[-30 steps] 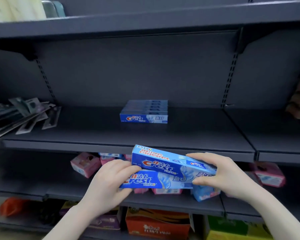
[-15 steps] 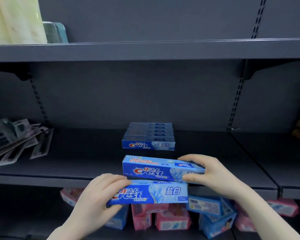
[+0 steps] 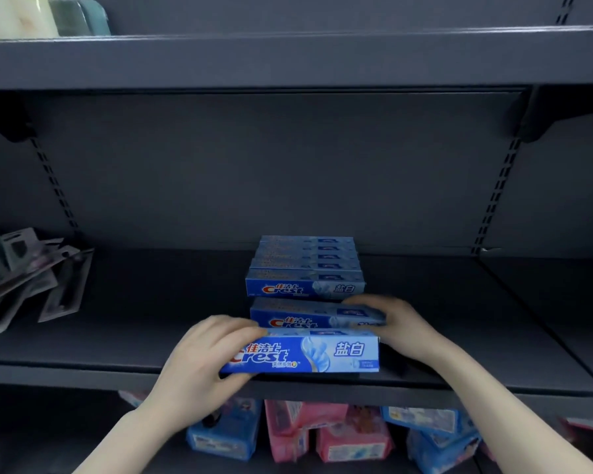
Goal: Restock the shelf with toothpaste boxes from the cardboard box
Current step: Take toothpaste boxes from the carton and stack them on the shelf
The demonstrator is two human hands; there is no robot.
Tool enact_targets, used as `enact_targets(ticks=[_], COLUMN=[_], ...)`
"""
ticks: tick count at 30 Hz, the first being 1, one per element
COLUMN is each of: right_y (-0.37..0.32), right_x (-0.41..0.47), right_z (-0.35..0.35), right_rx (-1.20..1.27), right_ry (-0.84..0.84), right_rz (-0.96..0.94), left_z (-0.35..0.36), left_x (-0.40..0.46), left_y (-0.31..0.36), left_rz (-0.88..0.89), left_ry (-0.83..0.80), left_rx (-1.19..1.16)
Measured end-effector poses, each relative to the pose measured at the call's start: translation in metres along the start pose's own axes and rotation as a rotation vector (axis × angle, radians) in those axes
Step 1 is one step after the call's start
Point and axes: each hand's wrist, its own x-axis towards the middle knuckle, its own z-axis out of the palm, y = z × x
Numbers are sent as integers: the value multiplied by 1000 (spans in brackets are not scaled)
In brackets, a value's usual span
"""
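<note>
1. Head view: my left hand has its grip wrapped around the left end of the front toothpaste box, which sits at the shelf edge.
2. My right hand has its grip holding the right end of the second box, just behind the front box.
3. The stocked row lies just behind that second box.
4. I think the front box could tip off the edge if I let go too soon.
5. A crooked push could bump the row.
6. I can't see the cardboard box.
</note>
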Motion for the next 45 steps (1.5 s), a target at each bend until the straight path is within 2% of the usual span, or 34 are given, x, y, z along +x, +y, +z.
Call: enact_targets(ticks=[5,10,27,33,41,45], right_y=[0,4,16,16,13,5], right_x=[6,8,15,23,20,5], right_z=[6,5,10,17,14,10], right_rx=[61,-36,-270,-240,-223,-7], right_ry=[-1,48,380,461,381,611], right_rz=[-46,-58,74,122,201,152], left_z=[9,16,22,25,35,36], left_x=[9,18,21,22,26,30], left_y=[-6,-8,-18,-23,-27,-27], left_rz=[0,14,-19,-43,-53,-41], left_ry=[11,3,43,41,77,110], left_rx=[1,-4,-38,-33,-17,1])
